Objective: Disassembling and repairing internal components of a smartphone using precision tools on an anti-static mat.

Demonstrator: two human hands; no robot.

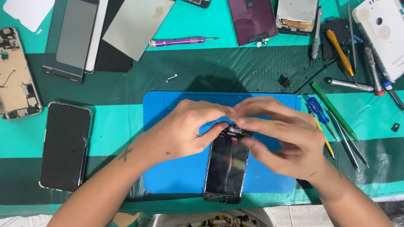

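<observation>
A black phone screen assembly (226,168) lies lengthwise on a blue work mat (176,176), its bottom end overhanging the mat's near edge. Both my hands meet at its top end. My left hand (185,130) comes in from the lower left and presses its fingertips on the top edge. My right hand (280,134) comes from the lower right and pinches a small silvery part (234,131) at the top of the screen. The fingers hide most of that part.
Screwdrivers and tweezers (336,126) lie right of the mat, more tools (349,54) behind them. A purple screwdriver (181,41) and purple back cover (252,21) lie at the back. A dark phone (65,147), an opened phone (14,75) and screens (73,38) lie left.
</observation>
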